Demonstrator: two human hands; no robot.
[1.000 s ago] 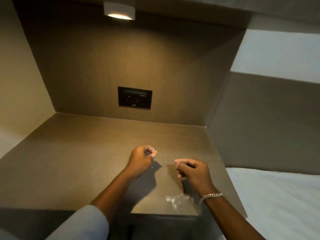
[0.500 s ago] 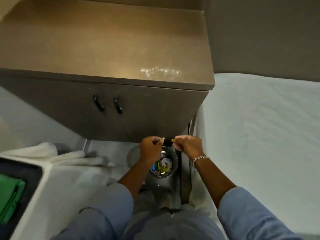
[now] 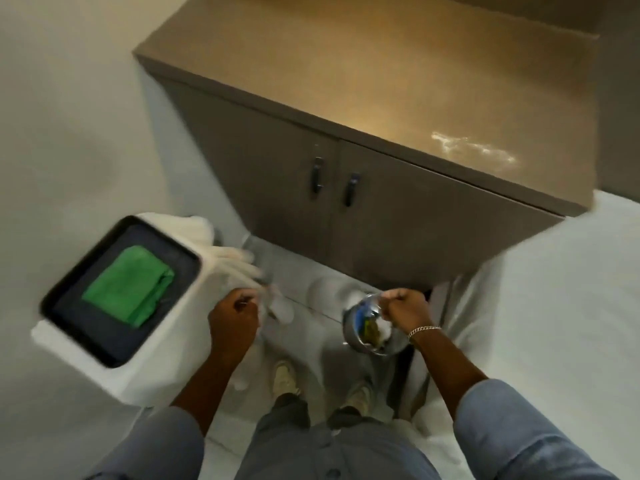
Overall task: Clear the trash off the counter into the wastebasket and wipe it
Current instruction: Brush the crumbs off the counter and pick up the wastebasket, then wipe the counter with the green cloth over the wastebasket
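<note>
The brown counter [image 3: 381, 81] fills the upper right, with a whitish shiny patch [image 3: 474, 150] near its front right edge. Below it on the floor stands a small round metal wastebasket [image 3: 349, 337] holding blue, yellow and white scraps. My right hand [image 3: 405, 308] hovers at the basket's far rim with its fingers curled shut; whether it holds anything is hidden. My left hand [image 3: 233, 317] is also closed, left of the basket and beside white towels [image 3: 221, 258]. A folded green cloth [image 3: 130, 292] lies on a black tray [image 3: 69, 327] at the left.
The tray sits on a white box-shaped stand. Two cabinet doors with dark handles [image 3: 317, 174] face me under the counter. A white sheet-covered surface [image 3: 554, 306] borders the right side. My shoes [image 3: 285, 377] are on the pale floor just behind the basket.
My view dropped from the counter to the floor. Both hands came down from the counter to the wastebasket; the left hand has since moved left toward the towels and tray.
</note>
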